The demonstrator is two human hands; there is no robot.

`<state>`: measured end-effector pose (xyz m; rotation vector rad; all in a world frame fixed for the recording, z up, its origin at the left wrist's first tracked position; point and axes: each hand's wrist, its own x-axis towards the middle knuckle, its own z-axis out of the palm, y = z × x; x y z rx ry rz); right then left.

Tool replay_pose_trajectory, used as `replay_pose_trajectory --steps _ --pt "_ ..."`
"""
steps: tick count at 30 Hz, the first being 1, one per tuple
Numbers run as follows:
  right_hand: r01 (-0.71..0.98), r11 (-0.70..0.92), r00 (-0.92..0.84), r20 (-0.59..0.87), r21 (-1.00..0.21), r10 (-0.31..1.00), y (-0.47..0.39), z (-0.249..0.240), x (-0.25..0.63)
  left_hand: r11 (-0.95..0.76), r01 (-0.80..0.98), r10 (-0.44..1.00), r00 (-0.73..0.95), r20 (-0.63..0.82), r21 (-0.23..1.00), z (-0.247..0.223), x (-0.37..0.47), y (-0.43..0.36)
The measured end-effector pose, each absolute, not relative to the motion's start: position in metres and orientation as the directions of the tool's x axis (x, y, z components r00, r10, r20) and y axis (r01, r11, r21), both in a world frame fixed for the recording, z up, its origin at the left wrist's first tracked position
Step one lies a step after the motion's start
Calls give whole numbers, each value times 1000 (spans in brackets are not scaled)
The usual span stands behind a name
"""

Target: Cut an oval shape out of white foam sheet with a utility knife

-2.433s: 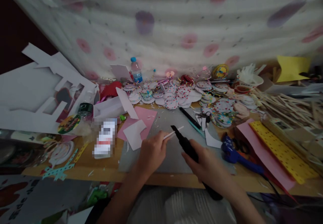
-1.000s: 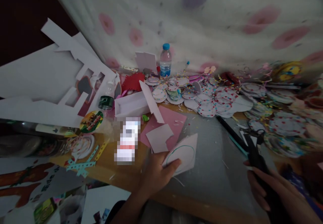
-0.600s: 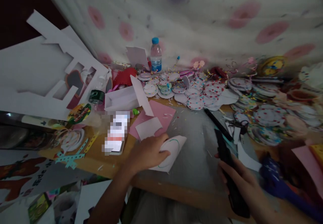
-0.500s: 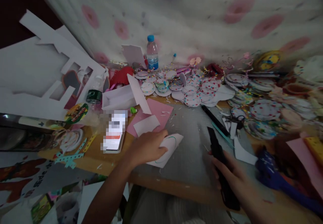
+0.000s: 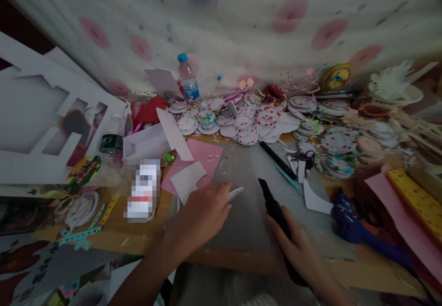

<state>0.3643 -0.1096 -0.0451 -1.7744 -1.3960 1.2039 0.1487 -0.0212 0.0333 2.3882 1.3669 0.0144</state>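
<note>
My left hand [image 5: 207, 209] is closed on a small white paper piece [image 5: 235, 194] above the grey mat [image 5: 238, 228]; much of the paper is hidden behind the fingers. My right hand [image 5: 293, 237] grips a black utility knife [image 5: 272, 204], its dark blade pointing up and away from me, to the right of the paper. Left of the mat, a curved-edge white card piece [image 5: 188, 179] lies partly on a pink sheet [image 5: 205, 158]. A black pen-like tool [image 5: 279, 160] rests on the mat beyond the knife.
A phone [image 5: 143, 191] lies at left near an open white box [image 5: 148, 142]. Round decorated discs [image 5: 247, 126] pile along the back, beside a water bottle [image 5: 189, 78]. Blue-handled scissors [image 5: 348, 225] and keys [image 5: 305, 158] are at right. Large white cut-outs [image 5: 27, 112] stand at far left.
The view has shifted to the right. The paper in my left hand has turned edge-on and shows less of its surface. The knife in my right hand is closer to it.
</note>
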Motion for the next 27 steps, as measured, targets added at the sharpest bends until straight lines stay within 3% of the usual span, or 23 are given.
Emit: replay_pose_trajectory --steps 4,8,14,22,27 --pt "580 -235 30 -268 -780 963 -109 -36 357 -463 854 807 517 -287 237 31 154 -23" --pt "693 -167 -43 -272 -702 961 -106 -28 353 -540 814 765 581 -278 214 36 147 -14" --pt "804 -52 -117 -244 -593 963 -110 -30 344 -602 766 713 643 -278 226 37 140 -18" --pt "853 153 -202 -44 -500 978 -122 -31 337 -570 782 722 623 -299 252 33 148 -42" --pt "886 172 -184 13 -430 983 -128 -31 336 -574 777 723 629 -286 259 32 148 -42"
